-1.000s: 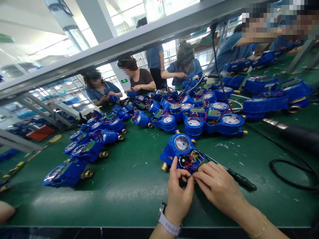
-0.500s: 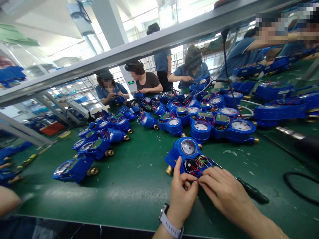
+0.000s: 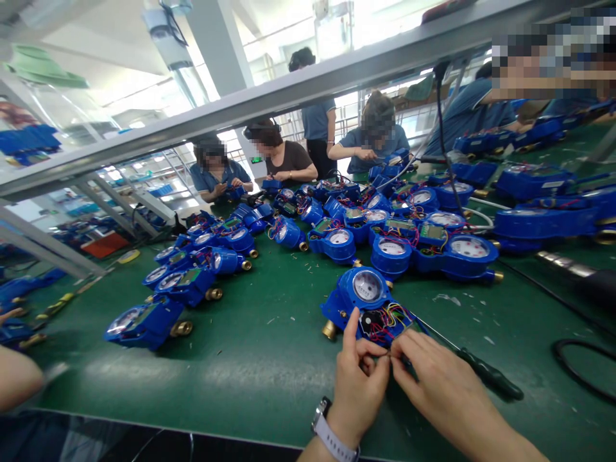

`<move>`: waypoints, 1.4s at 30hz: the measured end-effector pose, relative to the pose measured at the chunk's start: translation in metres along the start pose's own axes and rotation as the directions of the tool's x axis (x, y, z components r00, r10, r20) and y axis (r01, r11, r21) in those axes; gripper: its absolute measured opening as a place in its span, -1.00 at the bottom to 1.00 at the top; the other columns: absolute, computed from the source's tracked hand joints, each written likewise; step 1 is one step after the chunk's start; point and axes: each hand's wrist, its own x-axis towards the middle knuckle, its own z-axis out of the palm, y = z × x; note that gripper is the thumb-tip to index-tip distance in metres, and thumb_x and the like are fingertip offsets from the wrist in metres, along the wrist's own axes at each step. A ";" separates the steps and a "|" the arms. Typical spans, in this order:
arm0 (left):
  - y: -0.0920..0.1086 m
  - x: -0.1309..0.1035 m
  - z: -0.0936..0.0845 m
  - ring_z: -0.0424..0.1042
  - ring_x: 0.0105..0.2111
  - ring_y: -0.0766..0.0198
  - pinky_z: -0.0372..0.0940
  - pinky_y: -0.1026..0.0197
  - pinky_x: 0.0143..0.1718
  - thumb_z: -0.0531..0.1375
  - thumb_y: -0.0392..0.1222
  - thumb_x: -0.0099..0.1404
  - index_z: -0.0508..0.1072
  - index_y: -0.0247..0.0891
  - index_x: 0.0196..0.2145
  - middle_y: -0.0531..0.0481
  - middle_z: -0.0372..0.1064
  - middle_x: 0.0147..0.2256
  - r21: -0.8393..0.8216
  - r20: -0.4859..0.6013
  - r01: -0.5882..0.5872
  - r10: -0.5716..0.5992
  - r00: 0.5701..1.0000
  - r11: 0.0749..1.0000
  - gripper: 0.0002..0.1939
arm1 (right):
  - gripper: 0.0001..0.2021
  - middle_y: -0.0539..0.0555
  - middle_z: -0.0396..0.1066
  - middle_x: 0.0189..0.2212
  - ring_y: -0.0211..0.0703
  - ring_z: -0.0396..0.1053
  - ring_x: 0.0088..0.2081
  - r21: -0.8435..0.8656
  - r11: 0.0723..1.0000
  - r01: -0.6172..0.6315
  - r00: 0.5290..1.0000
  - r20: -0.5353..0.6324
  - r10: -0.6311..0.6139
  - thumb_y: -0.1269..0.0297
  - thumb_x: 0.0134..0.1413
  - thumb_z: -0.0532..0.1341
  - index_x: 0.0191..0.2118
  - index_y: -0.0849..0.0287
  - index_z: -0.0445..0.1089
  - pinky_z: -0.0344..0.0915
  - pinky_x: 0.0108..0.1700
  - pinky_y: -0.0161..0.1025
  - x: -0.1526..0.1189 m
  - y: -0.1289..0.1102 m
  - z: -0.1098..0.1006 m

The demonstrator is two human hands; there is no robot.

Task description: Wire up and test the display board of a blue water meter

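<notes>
A blue water meter with a round clear dial lies in front of me, its wire compartment uncovered and full of coloured wires. My left hand is at its near edge, index finger stretched onto the blue housing, thumb and another finger pinched together. Against that pinch, the fingertips of my right hand are also closed. Between the two hands is what looks like a thin wire end, mostly hidden by the fingers. A screwdriver with a dark green handle lies beside my right hand, its shaft reaching toward the meter.
More blue meters crowd the green bench beyond, with another row at left. A black cable loops at right near a dark tool. A metal rail crosses above. Several co-workers sit or stand opposite; an arm shows at far left.
My hands stay pinched together at the meter's near edge, with only slight finger movement. The whole view has shifted a little to the right.
</notes>
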 end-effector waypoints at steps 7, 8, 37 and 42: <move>-0.005 0.002 -0.001 0.24 -0.54 0.38 0.17 0.29 -0.46 0.20 -0.35 0.25 -0.08 -0.16 0.36 0.07 0.46 -0.39 0.070 -0.010 -0.037 0.038 0.999 0.997 -0.19 | -0.80 -0.01 0.27 -0.56 -0.14 0.33 -0.57 -0.011 1.000 -0.003 1.000 -0.023 0.003 0.44 0.21 -0.03 -0.42 0.11 0.20 0.17 -0.54 -0.24 0.000 -0.005 -0.001; -0.006 0.002 -0.001 0.24 -0.54 0.39 0.17 0.29 -0.45 0.19 -0.36 0.26 -0.08 -0.14 0.36 0.07 0.47 -0.39 0.077 -0.011 -0.040 0.041 0.999 0.996 -0.19 | -0.79 -0.01 0.27 -0.56 -0.15 0.32 -0.57 0.019 1.000 -0.013 1.000 -0.016 0.014 0.43 0.22 -0.03 -0.42 0.11 0.21 0.16 -0.55 -0.25 -0.001 -0.007 -0.002; 0.004 0.005 -0.010 0.35 -0.49 0.38 0.25 0.33 -0.47 0.19 -0.20 0.29 0.47 -0.27 -0.09 0.01 0.45 -0.39 0.269 0.014 -0.158 0.160 0.987 0.950 -0.76 | -0.89 0.07 0.38 -0.41 -0.14 0.33 -0.32 0.313 0.937 -0.156 0.975 -0.102 0.196 0.43 0.26 0.08 -0.30 0.21 0.32 0.26 -0.26 -0.20 -0.032 0.007 -0.010; 0.007 0.008 -0.010 0.29 -0.51 0.35 0.20 0.31 -0.47 0.23 -0.17 0.27 0.54 -0.26 -0.36 0.04 0.37 -0.47 0.353 0.027 -0.192 0.195 0.980 0.916 -0.87 | -0.59 0.28 0.33 0.07 0.09 0.29 0.12 0.286 0.927 -0.243 0.951 -0.118 0.286 0.31 0.20 0.23 0.13 0.22 0.23 0.27 0.13 0.10 -0.044 0.030 -0.005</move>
